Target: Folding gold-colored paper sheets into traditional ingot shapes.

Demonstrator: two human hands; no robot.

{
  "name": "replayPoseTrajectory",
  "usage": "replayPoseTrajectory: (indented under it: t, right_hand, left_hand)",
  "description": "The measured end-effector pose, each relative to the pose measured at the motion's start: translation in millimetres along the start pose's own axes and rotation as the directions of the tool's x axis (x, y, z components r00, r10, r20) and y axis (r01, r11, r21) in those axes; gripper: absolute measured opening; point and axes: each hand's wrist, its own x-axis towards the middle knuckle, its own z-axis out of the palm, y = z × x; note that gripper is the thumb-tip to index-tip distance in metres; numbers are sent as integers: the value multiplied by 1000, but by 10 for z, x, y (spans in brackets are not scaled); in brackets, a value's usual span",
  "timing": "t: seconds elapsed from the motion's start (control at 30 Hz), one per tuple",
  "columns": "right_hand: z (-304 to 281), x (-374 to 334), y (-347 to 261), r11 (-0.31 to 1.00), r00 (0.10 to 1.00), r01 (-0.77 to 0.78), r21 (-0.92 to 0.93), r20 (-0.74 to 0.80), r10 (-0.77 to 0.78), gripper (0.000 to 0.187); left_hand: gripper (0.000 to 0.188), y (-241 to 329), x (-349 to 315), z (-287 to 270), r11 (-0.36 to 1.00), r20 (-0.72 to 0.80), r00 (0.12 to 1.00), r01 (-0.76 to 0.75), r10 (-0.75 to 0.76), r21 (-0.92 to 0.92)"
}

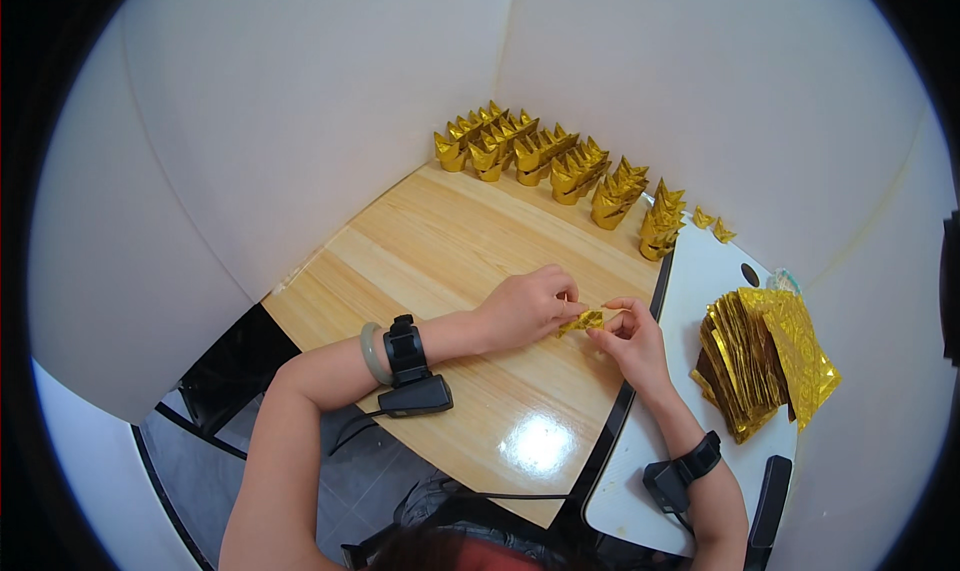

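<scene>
Between my two hands, over the right part of the wooden tabletop (pixel 440 241), is a small piece of folded gold foil paper (pixel 590 321). My left hand (pixel 530 306) pinches its left side with thumb and fingers closed. At the right end, my right hand (pixel 632 339) grips it between thumb and fingertips. The paper's far side and its exact folds are too small to make out. Along the back of the table stand several rows of folded gold paper ingots (pixel 575 171), nested one behind another with pointed tips up.
On the white table (pixel 650 471) at the right lies a fanned stack of gold foil sheets (pixel 745 361). Two small gold pieces (pixel 722 233) sit near its far edge, by a clear roll (pixel 785 281). White walls (pixel 720 71) enclose the back. A black cable (pixel 510 496) crosses the front.
</scene>
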Motion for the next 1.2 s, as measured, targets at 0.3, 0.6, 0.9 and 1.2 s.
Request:
replayPoseTrajectory:
  t: [0.3,0.6,0.9,1.2]
  right_hand:
    - [-2,7,7,997,1000,4,71,0,-4,35]
    - [8,-33,-110,947,976,-46,317,216,-25,47]
    - [-78,-38,-103,576,889,-399,713,454,54,37]
    - [-68,-47,-60,522,876,-449,725,472,97,22]
  left_hand:
    - [19,-78,-16,77,839,76,973,226,-217,-495]
    - [14,-137,-3,103,146,492,737,611,-463,-778]
    - [15,-84,10,3,-106,677,609,706,-414,-700]
    - [17,-76,-4,37,-174,727,591,722,-350,-670]
